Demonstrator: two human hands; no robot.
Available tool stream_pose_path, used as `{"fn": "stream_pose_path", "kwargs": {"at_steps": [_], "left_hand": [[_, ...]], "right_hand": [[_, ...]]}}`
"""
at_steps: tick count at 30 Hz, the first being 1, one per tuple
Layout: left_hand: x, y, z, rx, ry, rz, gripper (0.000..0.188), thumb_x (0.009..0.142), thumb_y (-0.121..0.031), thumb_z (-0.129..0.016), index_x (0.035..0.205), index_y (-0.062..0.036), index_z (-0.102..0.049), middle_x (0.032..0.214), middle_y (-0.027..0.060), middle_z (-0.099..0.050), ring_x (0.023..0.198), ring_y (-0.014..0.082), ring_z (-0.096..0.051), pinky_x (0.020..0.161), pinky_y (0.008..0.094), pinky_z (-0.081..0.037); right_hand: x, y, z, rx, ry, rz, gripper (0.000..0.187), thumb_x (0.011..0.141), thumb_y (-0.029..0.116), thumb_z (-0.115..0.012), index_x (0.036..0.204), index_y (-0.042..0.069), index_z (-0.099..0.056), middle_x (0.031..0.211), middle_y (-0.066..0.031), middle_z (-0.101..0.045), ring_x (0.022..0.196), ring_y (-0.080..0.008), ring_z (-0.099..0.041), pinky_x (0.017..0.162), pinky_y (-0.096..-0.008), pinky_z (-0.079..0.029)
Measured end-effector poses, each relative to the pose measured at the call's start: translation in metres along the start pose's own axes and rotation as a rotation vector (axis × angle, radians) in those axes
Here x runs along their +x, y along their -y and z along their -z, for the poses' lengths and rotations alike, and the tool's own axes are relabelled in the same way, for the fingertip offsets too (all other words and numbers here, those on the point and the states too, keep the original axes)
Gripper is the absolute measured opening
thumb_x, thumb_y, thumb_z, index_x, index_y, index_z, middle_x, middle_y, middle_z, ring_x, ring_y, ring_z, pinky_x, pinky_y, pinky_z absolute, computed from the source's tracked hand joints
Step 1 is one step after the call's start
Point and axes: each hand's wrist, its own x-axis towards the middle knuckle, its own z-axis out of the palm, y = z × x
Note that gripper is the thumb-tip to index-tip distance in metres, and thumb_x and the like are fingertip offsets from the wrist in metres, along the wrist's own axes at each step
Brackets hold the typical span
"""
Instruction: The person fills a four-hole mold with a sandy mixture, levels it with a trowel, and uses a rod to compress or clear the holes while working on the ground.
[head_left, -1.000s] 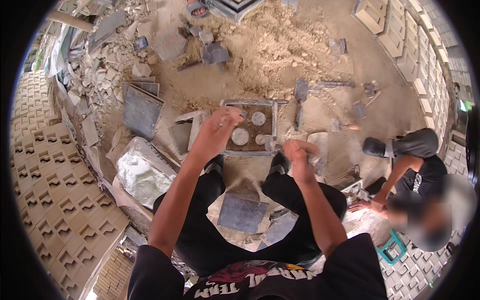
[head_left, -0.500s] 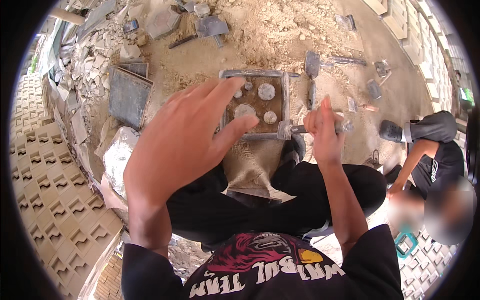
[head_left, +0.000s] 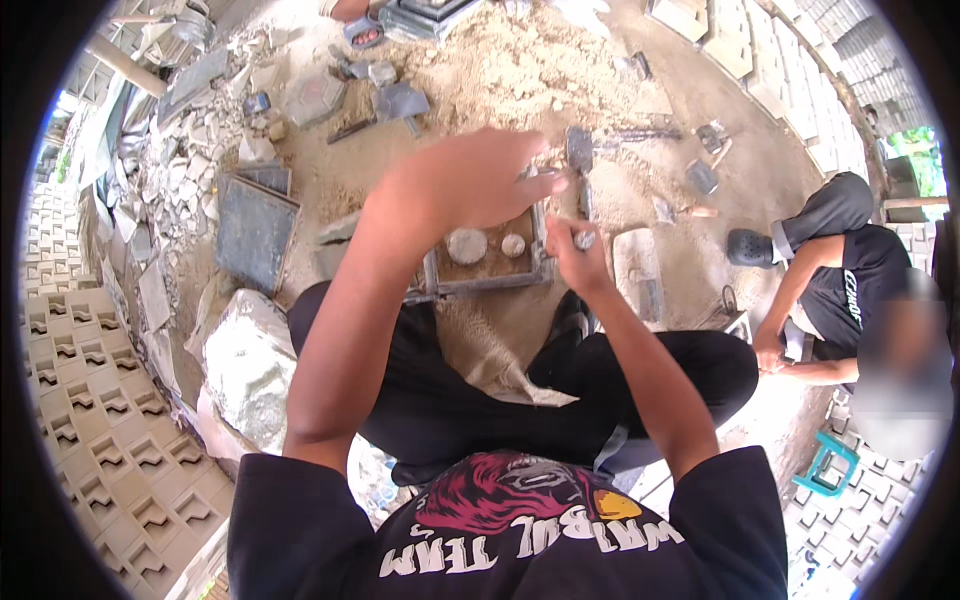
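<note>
Obscuring far side of square frame (head_left: 490, 286), left hand (head_left: 465, 185), fingers outstretched, right hand (head_left: 578, 260) beside frame, clenched on handle (head_left: 586, 240) (mostly hidden).

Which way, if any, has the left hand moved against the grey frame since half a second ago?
Yes: against the grey frame, the left hand has shifted right and farther forward, now covering the frame's far part.

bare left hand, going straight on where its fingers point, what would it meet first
Likely the dark grey, flat, rectangular tool blade beyond the left hand; height is unclear, so it may pass over.
</note>
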Motion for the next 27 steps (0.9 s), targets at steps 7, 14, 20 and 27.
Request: {"fn": "stream_pose_path", "kwargs": {"at_steps": [7,14,20,27], "left_hand": [[-0.010,-0.011,0.004,0.024,-0.059,0.042,0.057,0.095,-0.045,-0.052,0.130,0.0000,-0.052,0.130,0.0186,-0.057,0.122,0.0332,-0.052,0.102,0.0392,-0.040],[-0.016,-0.011,-0.006,-0.051,-0.083,0.027,0.050,0.094,-0.039,-0.056,0.126,-0.0006,-0.056,0.122,0.0180,-0.061,0.114,0.0334,-0.057,0.098,0.0394,-0.043],[-0.034,0.002,-0.042,-0.086,-0.166,0.028,0.042,0.094,-0.032,-0.058,0.120,0.0014,-0.058,0.109,0.0183,-0.067,0.104,0.0323,-0.063,0.090,0.0392,-0.047],[-0.035,-0.024,0.006,-0.046,-0.194,-0.119,0.038,0.094,-0.028,-0.056,0.120,-0.0002,-0.057,0.105,0.0200,-0.067,0.098,0.0322,-0.065,0.084,0.0390,-0.049]], "right_hand": [[-0.017,0.038,-0.013,-0.194,-0.012,0.056,0.034,0.094,0.021,-0.061,0.072,-0.004,-0.064,0.060,0.0009,-0.059,0.064,-0.0045,-0.052,0.059,-0.0254,-0.043],[-0.021,0.055,-0.030,-0.215,-0.149,0.134,0.040,0.096,0.026,-0.058,0.067,-0.001,-0.060,0.056,0.0018,-0.052,0.059,-0.0043,-0.045,0.055,-0.0279,-0.040],[-0.023,0.038,-0.021,-0.116,-0.256,-0.030,0.044,0.097,0.033,-0.058,0.073,-0.004,-0.066,0.060,-0.0028,-0.061,0.061,-0.0060,-0.052,0.058,-0.0258,-0.042],[-0.015,0.016,-0.006,-0.184,-0.253,0.075,0.047,0.097,0.033,-0.059,0.062,0.001,-0.058,0.057,0.0031,-0.051,0.055,-0.0040,-0.043,0.051,-0.0244,-0.035]]}}
